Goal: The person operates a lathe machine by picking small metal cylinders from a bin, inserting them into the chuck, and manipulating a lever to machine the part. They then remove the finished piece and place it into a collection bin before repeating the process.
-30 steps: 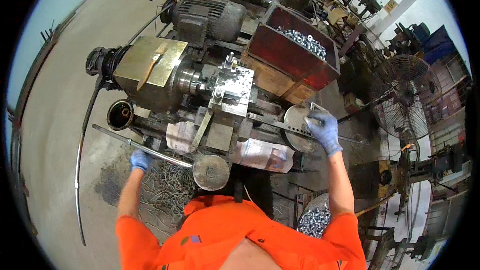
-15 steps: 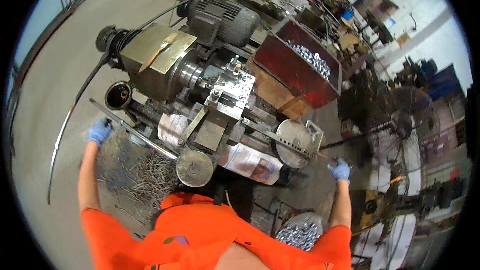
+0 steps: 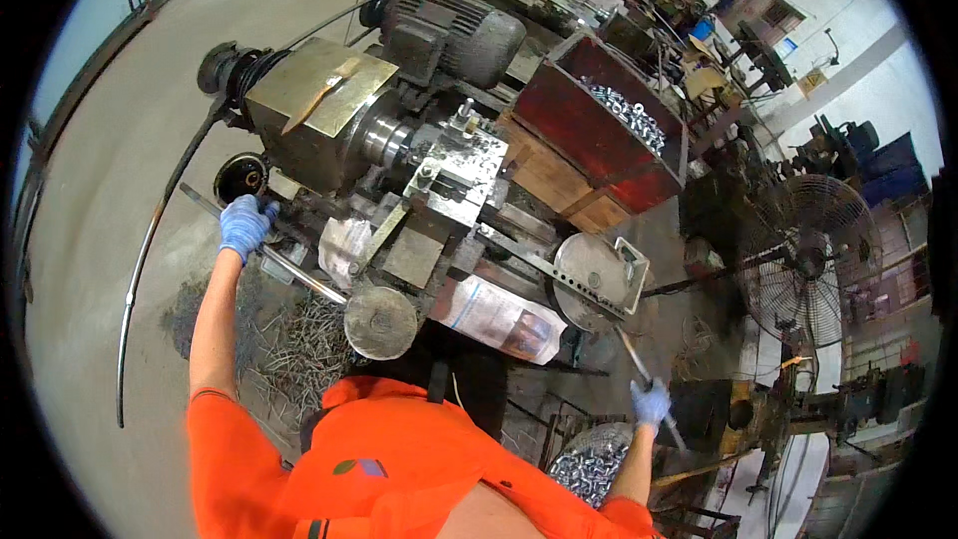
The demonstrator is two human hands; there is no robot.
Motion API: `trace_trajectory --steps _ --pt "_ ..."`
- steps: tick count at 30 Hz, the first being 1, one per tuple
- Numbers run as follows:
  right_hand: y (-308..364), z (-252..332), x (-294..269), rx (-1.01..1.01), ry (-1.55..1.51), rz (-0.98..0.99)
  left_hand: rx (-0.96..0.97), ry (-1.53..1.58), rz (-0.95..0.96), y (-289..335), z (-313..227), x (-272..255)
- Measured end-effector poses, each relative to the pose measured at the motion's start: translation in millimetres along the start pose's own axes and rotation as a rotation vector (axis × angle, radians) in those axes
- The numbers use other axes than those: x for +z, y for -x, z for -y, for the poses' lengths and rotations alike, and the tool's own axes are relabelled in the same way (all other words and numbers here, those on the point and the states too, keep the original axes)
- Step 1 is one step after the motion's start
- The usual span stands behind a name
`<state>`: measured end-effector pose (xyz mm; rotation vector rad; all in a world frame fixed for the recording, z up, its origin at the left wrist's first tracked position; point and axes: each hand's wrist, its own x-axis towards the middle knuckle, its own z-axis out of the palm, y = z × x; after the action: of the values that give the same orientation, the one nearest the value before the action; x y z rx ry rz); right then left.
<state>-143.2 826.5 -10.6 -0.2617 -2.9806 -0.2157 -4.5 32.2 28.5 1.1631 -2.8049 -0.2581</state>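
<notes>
My left hand (image 3: 244,228), in a blue glove, is closed over a long metal lever (image 3: 304,274), just below a dark round cup (image 3: 240,178). My right hand (image 3: 651,403), also gloved in blue, grips a thin metal rod (image 3: 633,351) slanting down to the right from beside the slotted bar on the lathe. Between the hands sits the lathe's carriage (image 3: 459,180), shiny and strewn with dark chips. Its chuck (image 3: 386,140) is to the left of the carriage. Two round metal handwheels, a small one (image 3: 380,323) and a larger one (image 3: 589,274), face me.
A red metal bin (image 3: 609,175) of small shiny parts stands behind the lathe. Another container (image 3: 589,469) of parts is by my right arm. Metal shavings (image 3: 299,354) cover the floor at left. A large fan (image 3: 808,260) stands at right; a motor (image 3: 454,35) sits behind.
My left hand has moved right and up onto the lever. My right hand has moved down and slightly left, with the rod now showing on both sides of it.
</notes>
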Motion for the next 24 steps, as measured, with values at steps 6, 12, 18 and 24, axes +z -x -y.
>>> trace_trajectory --steps 6,12,18,24 --pt "114 -86 -19 0.515 -0.033 0.307 -0.070 0.103 -0.100 -14 29 26" --pt "143 -96 1 0.570 0.020 0.270 -0.092 0.110 -0.126 -15 20 21" --pt "148 -82 -7 0.580 0.018 0.265 -0.070 0.123 -0.155 -14 24 20" --pt "153 -92 4 0.604 0.072 0.233 -0.067 0.122 -0.148 -16 25 22"
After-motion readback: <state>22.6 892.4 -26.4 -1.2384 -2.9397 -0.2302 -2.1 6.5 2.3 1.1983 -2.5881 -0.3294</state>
